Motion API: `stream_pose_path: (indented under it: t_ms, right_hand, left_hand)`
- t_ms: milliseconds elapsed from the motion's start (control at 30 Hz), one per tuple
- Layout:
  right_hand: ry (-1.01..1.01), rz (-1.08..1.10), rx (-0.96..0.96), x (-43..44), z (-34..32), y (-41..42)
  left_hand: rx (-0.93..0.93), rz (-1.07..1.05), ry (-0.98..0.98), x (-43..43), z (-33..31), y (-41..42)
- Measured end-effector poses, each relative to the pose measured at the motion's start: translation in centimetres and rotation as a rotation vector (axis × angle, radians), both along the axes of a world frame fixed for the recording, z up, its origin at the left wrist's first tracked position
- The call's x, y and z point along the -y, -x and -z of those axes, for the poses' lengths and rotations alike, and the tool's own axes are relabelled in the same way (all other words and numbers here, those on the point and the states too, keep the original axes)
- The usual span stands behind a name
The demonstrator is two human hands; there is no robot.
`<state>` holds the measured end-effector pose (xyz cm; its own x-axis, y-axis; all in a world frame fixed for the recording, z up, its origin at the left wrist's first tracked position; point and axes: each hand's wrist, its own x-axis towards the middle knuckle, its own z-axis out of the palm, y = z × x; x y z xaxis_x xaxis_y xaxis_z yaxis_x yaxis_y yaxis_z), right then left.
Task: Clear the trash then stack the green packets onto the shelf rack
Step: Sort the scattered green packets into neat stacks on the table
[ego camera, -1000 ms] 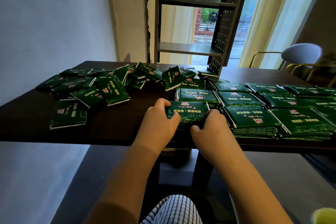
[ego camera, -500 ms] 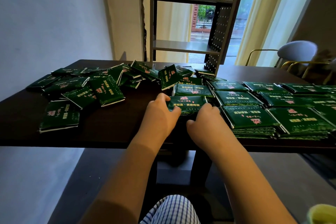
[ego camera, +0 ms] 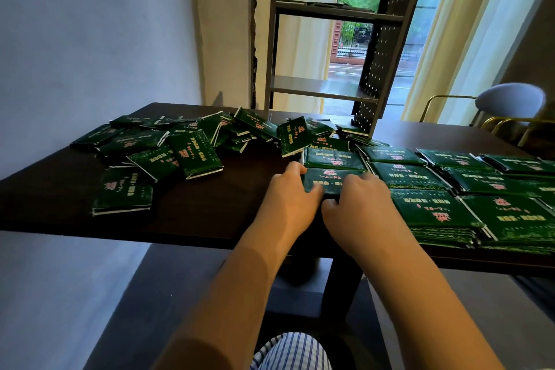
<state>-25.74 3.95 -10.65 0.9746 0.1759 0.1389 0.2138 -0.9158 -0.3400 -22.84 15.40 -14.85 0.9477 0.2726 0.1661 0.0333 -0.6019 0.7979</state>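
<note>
A stack of green packets [ego camera: 332, 180] sits near the front edge of the dark table [ego camera: 192, 219]. My left hand [ego camera: 288, 198] grips its left side and my right hand [ego camera: 360, 204] grips its right side, thumbs at the near edge. Neat stacks of green packets [ego camera: 429, 207] lie in rows to the right. A loose heap of green packets [ego camera: 186, 144] covers the table's left and back. The metal shelf rack [ego camera: 324, 87] stands at the far side of the table, its middle shelf bare.
A chair [ego camera: 507, 102] with gold legs stands at the far right. Curtains and a window are behind the rack. A wall runs along the left. A single packet [ego camera: 123, 192] lies apart at the left front.
Both hands have slid forward with the gripped stack, further from the table's front edge and toward the row behind. The camera has tilted slightly.
</note>
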Motion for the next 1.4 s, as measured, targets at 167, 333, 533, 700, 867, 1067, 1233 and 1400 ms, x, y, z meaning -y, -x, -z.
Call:
stream_pose_path:
  t_ms: [167,333,533,700,867,1067,1233,1400]
  right_hand:
    - [-0.202,-0.159,0.193,-3.3,0.7,-1.3]
    - [-0.293,-0.373,0.129,-10.0,1.7,-3.3]
    - [-0.369,-0.328,-0.12,-16.8,4.1,-6.9]
    - [-0.227,-0.285,-0.101,-19.8,5.2,-8.7]
    - [-0.322,-0.328,-0.114,-20.9,5.3,-9.6]
    - [-0.812,-0.372,-0.253,-20.1,6.0,-10.1]
    - [-1.029,-0.39,-0.351,-19.1,5.7,-10.0]
    - [-1.075,-0.417,-0.427,-18.5,5.4,-9.8]
  left_hand:
    - [0.017,-0.056,-0.039,-3.4,-0.9,0.9]
    - [0.067,-0.256,-0.161,-11.7,-1.5,3.2]
    - [-0.158,-0.734,-0.295,-22.1,-1.0,7.4]
    - [-0.23,-0.672,-0.158,-23.6,1.0,7.5]
    - [-0.172,-0.576,-0.036,-22.5,0.4,4.7]
    - [0.015,-0.511,0.272,-20.9,-0.2,2.8]
    - [0.084,-0.516,0.526,-19.2,-0.5,1.5]
    - [0.065,-0.497,0.601,-18.3,-0.2,0.6]
